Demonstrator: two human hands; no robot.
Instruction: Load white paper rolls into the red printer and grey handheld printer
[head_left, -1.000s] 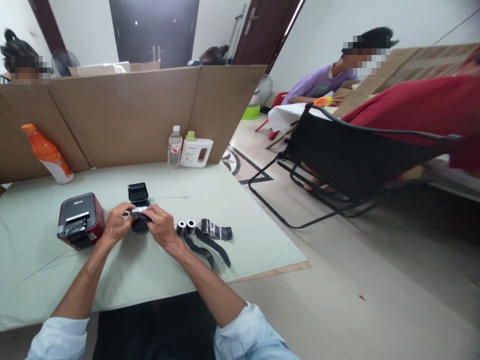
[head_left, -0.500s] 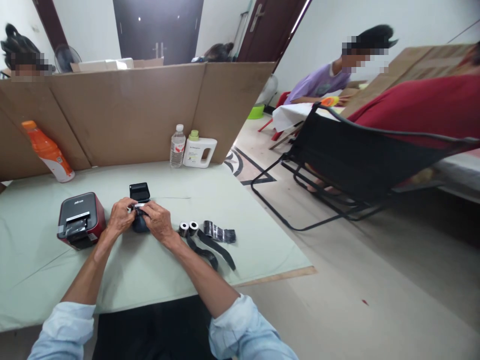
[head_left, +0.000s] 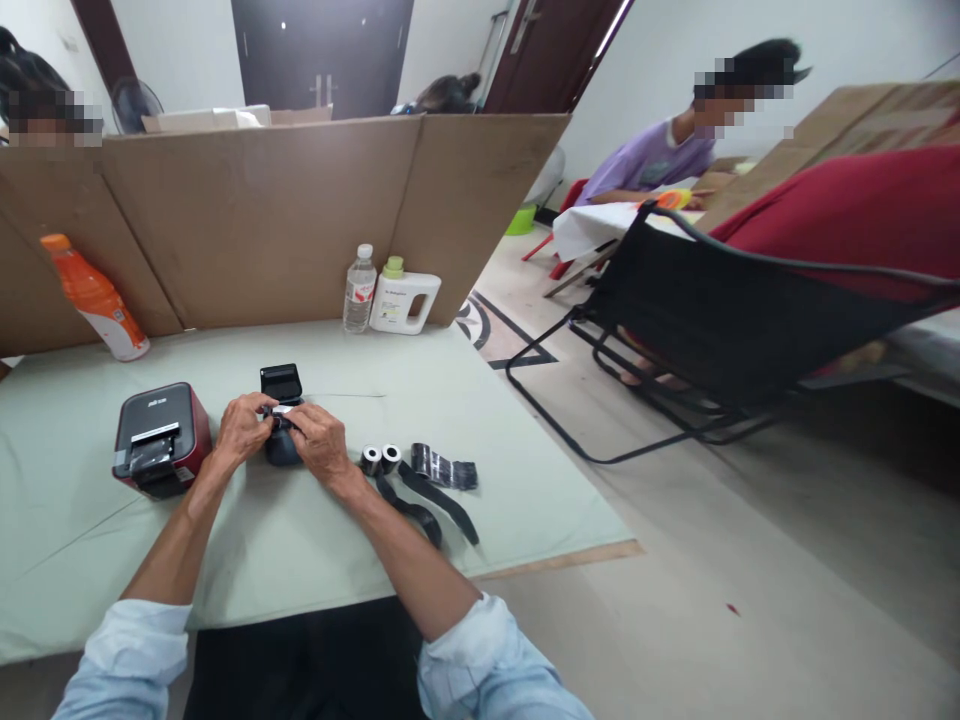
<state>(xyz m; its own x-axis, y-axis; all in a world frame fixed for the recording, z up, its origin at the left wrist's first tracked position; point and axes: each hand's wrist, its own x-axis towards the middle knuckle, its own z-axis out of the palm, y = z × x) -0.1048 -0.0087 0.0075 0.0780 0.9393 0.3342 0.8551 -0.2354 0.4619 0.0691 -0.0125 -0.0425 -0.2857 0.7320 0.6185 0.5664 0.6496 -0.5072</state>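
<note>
Pale green cloth (head_left: 270, 565) lies before a cardboard screen (head_left: 262, 220). Right of a red-and-black machine (head_left: 159, 425), the left hand (head_left: 244, 430) and right hand (head_left: 319, 440) pinch a small white-and-dark piece (head_left: 281, 410) — at the mouth of an open-lidded black device (head_left: 282, 449).

left hand (head_left: 244, 428): pinching small white-and-black piece (head_left: 281, 410)
right hand (head_left: 321, 437): pinching same piece
open-lidded device (head_left: 282, 450): sitting beneath both hands
red-black printer (head_left: 159, 412): standing beside left hand

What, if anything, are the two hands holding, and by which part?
The left hand and right hand seem to pinch a small piece, partly white, from opposite sides at the open black machine. The rest is hidden.
</note>
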